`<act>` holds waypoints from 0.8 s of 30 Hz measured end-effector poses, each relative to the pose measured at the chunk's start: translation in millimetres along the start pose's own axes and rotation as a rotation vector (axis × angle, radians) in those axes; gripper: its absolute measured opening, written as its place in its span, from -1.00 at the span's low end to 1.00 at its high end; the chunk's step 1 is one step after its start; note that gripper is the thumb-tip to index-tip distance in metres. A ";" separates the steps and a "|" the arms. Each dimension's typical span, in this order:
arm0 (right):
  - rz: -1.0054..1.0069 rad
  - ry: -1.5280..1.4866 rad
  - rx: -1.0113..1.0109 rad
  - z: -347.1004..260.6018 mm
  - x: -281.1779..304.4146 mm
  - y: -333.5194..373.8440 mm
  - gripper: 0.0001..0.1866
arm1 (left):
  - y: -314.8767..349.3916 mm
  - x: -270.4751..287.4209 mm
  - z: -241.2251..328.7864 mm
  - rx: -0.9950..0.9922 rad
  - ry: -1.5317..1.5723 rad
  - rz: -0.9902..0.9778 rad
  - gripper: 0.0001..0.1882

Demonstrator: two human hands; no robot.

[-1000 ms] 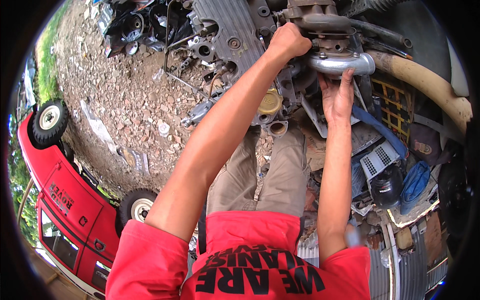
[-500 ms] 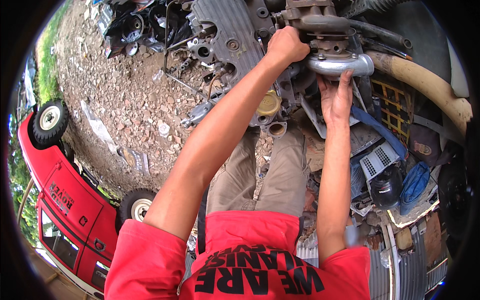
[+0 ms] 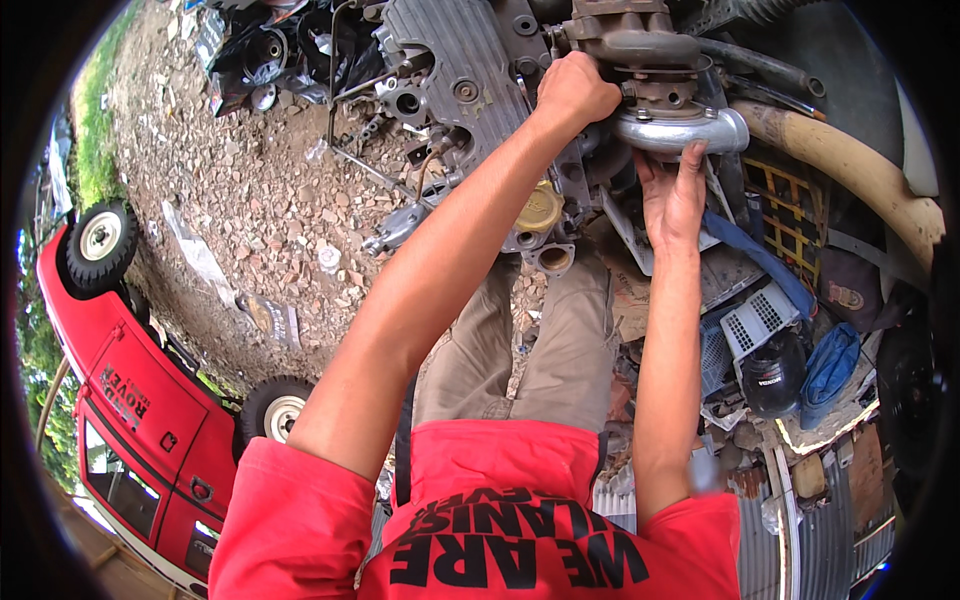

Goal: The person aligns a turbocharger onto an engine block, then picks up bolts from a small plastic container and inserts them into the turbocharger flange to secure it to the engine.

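Note:
A turbocharger (image 3: 676, 131) with a silvery compressor housing and rusty brown upper part sits at the top, right of a grey engine (image 3: 465, 60). My left hand (image 3: 578, 90) is closed in a fist between the engine and the turbocharger's left side; whatever its fingers hold is hidden. From below, my right hand (image 3: 672, 205) grips the silvery housing. Its thumb presses the near edge, and the other fingers reach underneath, partly out of sight. A yellowish round cap (image 3: 540, 207) shows on the engine below my left forearm.
Stony ground (image 3: 270, 210) lies to the left, with a red vehicle (image 3: 150, 420) beyond it. At the right are a thick tan pipe (image 3: 845, 150), a yellow grid crate (image 3: 785, 212), a white perforated basket (image 3: 758, 320) and a blue cloth (image 3: 830, 375). Black plastic-wrapped parts (image 3: 265, 55) lie upper left.
My left fist has shifted very slightly at the turbocharger's side. My right hand keeps its place under the housing.

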State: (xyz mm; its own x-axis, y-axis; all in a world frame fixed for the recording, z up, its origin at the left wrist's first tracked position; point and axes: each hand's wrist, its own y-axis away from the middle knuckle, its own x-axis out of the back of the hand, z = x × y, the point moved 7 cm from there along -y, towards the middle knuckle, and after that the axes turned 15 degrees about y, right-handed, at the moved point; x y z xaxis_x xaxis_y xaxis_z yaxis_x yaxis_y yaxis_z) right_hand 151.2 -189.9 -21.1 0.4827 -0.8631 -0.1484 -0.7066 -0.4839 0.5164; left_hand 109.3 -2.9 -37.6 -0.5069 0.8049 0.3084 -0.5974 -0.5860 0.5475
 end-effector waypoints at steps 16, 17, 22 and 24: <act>-0.011 0.030 0.015 -5.9 -4.5 3.3 -0.10 | -8.7 -3.3 -9.9 0.020 0.061 -0.070 -0.62; -0.013 0.026 0.018 -6.4 -4.5 3.3 -0.10 | -8.2 -3.5 -9.0 0.013 0.039 -0.056 -0.61; 0.005 0.031 0.022 -5.8 -3.9 3.2 -0.13 | 0.1 0.3 -0.7 0.073 -0.008 -0.004 -0.60; -0.002 0.012 0.021 -4.7 -3.7 2.6 -0.13 | -1.1 0.6 -3.4 0.096 0.026 -0.019 -0.61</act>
State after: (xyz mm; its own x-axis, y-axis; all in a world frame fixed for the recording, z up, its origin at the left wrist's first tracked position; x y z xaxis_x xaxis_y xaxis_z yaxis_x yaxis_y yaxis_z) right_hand 150.0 -187.3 -15.2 0.4898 -0.8606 -0.1395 -0.7164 -0.4884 0.4982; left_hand 107.6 -2.1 -40.6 -0.5127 0.8125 0.2775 -0.5451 -0.5578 0.6258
